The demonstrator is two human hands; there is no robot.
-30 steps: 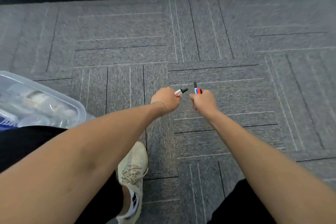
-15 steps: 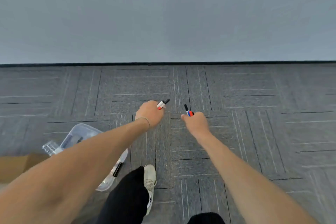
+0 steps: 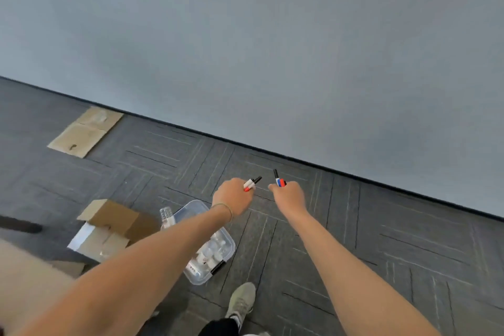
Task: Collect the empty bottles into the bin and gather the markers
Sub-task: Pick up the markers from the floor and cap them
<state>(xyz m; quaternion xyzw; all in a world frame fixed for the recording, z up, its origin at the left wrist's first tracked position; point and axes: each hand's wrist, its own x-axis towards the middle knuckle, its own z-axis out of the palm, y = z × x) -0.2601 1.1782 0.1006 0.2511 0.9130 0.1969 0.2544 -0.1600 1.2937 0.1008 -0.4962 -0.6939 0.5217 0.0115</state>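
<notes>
— How's the light?
— Even and soft, moderately bright. The wall [image 3: 272, 35] is a flat grey-blue, slightly lighter at lower left. No glare, no hard shadows on the carpet [image 3: 381, 226].
— Sharpness?
— Soft all over. The cardboard [image 3: 84, 131] and box [image 3: 109, 229] at left are smeared, and the left forearm [image 3: 131, 275] blurs near the edge. The baseboard [image 3: 327, 169] runs tilted, with wide-angle stretch toward the corners.

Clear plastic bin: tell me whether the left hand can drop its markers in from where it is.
Probably not yet. The left hand grips red and black markers out past the clear plastic bin, whose open top, holding bottles, lies under the forearm; pulling back should do it.
</notes>
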